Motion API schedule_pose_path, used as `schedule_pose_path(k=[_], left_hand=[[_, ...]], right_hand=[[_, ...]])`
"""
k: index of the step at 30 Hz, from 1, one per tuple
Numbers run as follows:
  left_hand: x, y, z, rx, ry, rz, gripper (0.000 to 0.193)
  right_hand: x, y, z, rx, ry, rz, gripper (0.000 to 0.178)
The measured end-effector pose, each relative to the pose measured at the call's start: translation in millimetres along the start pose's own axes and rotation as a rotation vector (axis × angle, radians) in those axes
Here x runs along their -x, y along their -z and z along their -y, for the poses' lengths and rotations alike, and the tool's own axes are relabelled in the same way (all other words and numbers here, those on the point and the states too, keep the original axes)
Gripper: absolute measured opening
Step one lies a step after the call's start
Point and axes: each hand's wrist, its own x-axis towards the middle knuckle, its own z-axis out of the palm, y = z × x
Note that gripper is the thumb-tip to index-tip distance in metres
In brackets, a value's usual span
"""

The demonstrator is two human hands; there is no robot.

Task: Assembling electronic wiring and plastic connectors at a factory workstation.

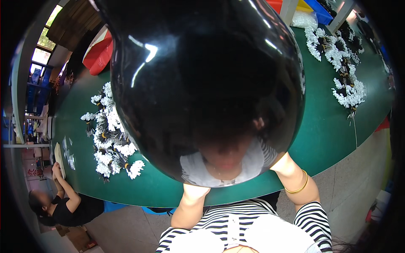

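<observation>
A large glossy black dome [202, 84], rounded like a lamp shade, fills the middle of the head view and covers my working area. My left forearm [187, 208] reaches up under its lower edge. From the right comes my right forearm [300, 185], with a gold bangle [298, 185] on it. Both hands are hidden behind the dome, so neither their fingers nor anything in them shows. Nearest to the left of the dome lies a heap of banded bundles [112, 143], dark thin strands with white ends.
More white-ended bundles [348, 90] lie along the right of the green table [320, 135]. A red bin [99, 55] stands far left, a blue bin [318, 12] and clear plastic bag [304, 20] far right. Another person [63, 202] sits at the left edge, near small clear packets [71, 160].
</observation>
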Motion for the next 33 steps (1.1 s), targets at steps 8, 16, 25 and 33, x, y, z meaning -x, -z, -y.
schedule_pose_path(k=[8,16,25,33], left_hand=[[4,12,6,0.022,0.127,-0.073,0.023],[-3,4,0,0.151,0.177,-0.19,0.017],[-3,1,-6,0.039,0.34,-0.055,0.02],[-2,4,-8,0.019,0.336,-0.047,0.025]], right_hand=[[3,-3,0,0.107,0.052,-0.044,0.017],[-2,2,6,0.269,0.002,-0.004,0.017],[-5,7,7,0.225,-0.004,0.082,0.016],[-5,4,2,0.169,0.019,0.129,0.014]])
